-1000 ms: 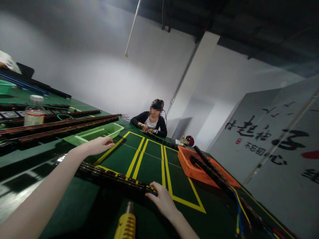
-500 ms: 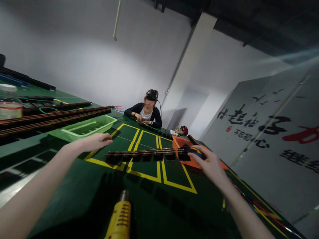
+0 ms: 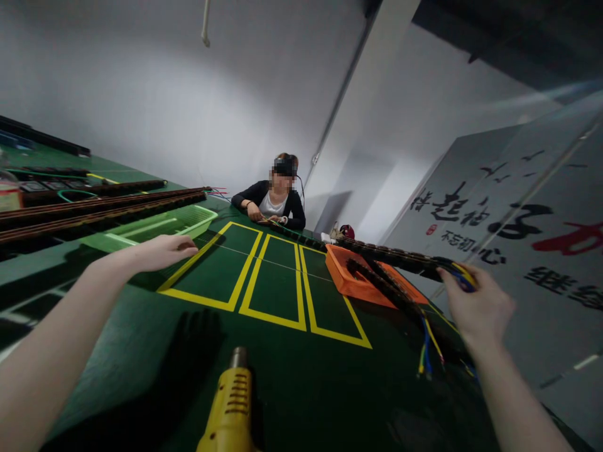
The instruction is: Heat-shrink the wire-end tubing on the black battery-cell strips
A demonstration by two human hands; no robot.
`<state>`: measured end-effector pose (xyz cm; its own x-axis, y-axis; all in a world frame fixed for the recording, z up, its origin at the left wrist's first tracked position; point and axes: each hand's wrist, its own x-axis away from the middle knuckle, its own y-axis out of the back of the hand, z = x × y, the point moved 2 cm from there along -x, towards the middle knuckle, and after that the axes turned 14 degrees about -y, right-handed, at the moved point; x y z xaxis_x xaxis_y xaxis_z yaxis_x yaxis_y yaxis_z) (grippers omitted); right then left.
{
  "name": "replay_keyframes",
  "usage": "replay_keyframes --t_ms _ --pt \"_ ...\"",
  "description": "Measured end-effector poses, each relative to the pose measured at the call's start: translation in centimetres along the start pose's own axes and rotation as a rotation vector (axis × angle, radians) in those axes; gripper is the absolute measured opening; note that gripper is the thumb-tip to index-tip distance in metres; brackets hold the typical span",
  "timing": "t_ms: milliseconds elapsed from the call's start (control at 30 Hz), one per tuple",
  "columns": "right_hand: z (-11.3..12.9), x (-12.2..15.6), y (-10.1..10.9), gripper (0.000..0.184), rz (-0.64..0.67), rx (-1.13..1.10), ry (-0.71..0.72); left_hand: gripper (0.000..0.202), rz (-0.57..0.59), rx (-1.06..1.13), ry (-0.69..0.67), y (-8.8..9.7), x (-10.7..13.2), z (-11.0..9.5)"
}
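My right hand (image 3: 483, 304) is closed round the near end of a black cable drag chain (image 3: 391, 252), where blue and yellow wires come out. This chain is raised and stretches leftward above an orange basket (image 3: 343, 279). Another black drag chain (image 3: 384, 284) lies in the basket, its coloured wire ends (image 3: 427, 351) hanging over the near side. My left hand (image 3: 162, 251) is held over the table by a green basket (image 3: 207, 220), holding nothing, its fingers loosely stretched out. A yellow heat gun (image 3: 233, 402) stands in front of me, nozzle up.
Yellow tape rectangles (image 3: 273, 320) mark the green table (image 3: 320, 389). Several long dark chains (image 3: 117, 210) lie at the left, near a plastic bottle (image 3: 9, 188) at the edge. Across the table a person (image 3: 276, 201) handles another chain.
My right hand has carried the drag chain from above the tape rectangles to the right, over the orange basket. My left hand has shifted slightly left and stays empty.
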<state>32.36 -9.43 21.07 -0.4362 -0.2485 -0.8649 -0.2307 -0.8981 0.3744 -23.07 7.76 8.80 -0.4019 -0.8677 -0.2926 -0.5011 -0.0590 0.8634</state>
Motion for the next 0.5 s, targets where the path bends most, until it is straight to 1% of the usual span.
replay_keyframes --t_ms 100,200,267,400,500 --pt "-1.4 2.1 -3.1 0.032 0.089 0.112 -0.008 0.057 0.063 0.038 -0.014 -0.1 0.1 1.1" --pt "-1.8 4.0 -5.1 0.032 0.200 0.212 0.022 0.063 0.036 0.043 0.014 0.2 0.4 2.3" --pt "-1.7 4.9 -5.8 0.033 0.282 0.276 0.070 0.064 0.026 0.036 0.042 0.6 0.6 2.9" --pt "-1.0 6.3 -6.5 0.031 0.436 0.397 0.219 0.062 0.018 0.015 0.082 1.5 1.2 3.7" --pt "-0.3 7.3 -7.1 0.030 0.489 0.473 0.308 0.059 0.011 -0.002 0.107 2.0 1.6 4.6"
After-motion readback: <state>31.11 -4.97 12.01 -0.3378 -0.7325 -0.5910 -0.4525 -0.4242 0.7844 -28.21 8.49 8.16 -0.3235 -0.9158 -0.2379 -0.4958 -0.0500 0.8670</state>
